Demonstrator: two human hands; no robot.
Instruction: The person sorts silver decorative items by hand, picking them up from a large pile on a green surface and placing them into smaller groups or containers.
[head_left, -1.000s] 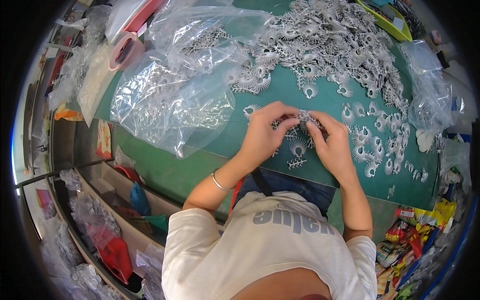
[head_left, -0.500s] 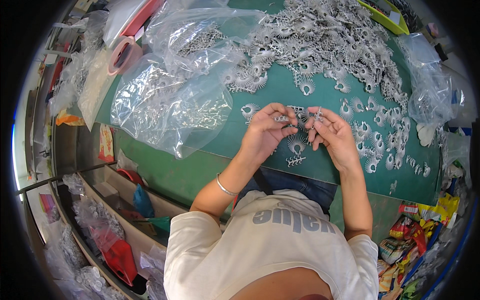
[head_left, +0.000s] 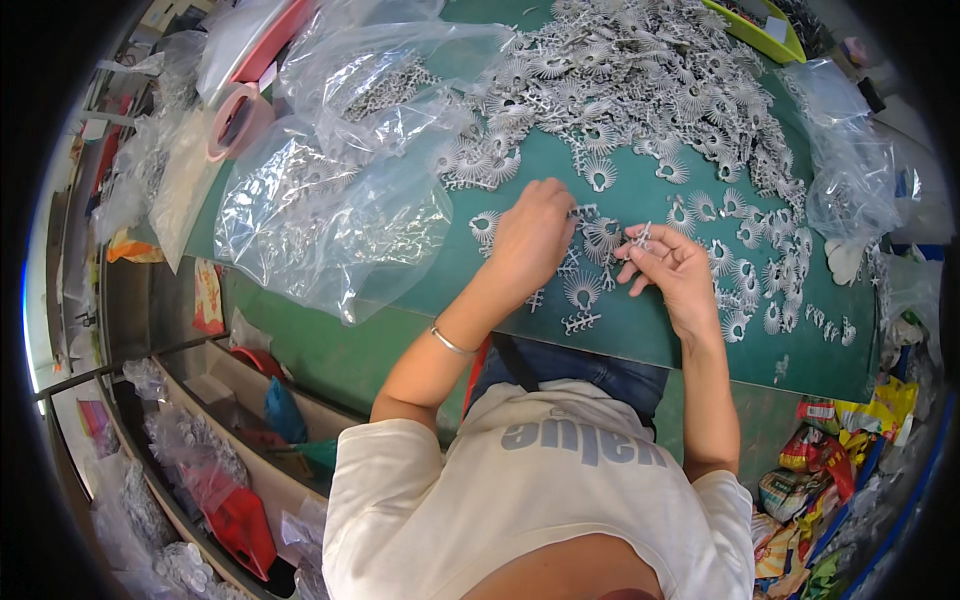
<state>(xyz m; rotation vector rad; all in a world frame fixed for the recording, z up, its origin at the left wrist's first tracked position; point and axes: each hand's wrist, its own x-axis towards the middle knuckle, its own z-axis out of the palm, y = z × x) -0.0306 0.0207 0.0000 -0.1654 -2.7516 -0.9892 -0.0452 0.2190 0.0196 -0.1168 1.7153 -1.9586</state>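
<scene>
My right hand pinches a small branched silver-grey piece between thumb and fingers, held a little above the green table. To its left, my left hand is turned back-up, its fingers curled down. Their tips are hidden, so whatever they grip cannot be made out. Between the hands lie fan-shaped grey pieces with a ring-like opening, one of them a fan piece close to the table's near side. Just below it rests a branched piece. Another fan piece lies left of my left hand.
A large heap of grey pieces covers the far table. Clear plastic bags with more pieces spread at left, beside a pink tape roll. Loose pieces are scattered at right. A yellow-green tray stands far right.
My left hand has turned over from palm-in to back-up and reached slightly forward, apart from the right. My right hand still holds its branched piece. The whole view has shifted slightly.
</scene>
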